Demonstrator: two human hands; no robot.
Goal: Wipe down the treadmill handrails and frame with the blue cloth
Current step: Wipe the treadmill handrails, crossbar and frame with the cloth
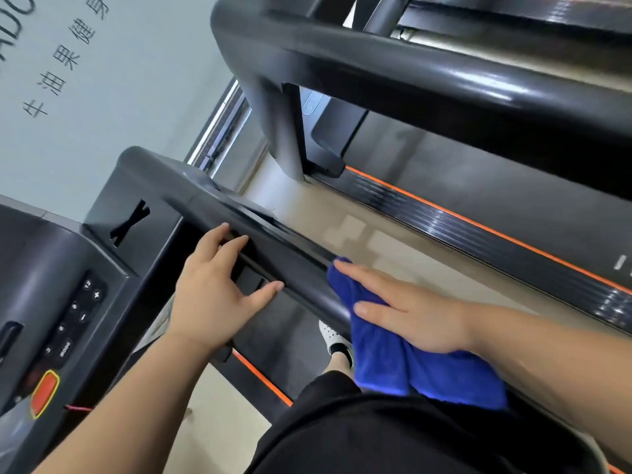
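Second treadmill (410, 73) just beyond handrail (302, 289)

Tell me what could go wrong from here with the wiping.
The right hand presses the cloth flat on the handrail without gripping it; the hanging part may pull it off. The left hand rests on the rail ahead, near the console buttons; it might block the wipe or press one.
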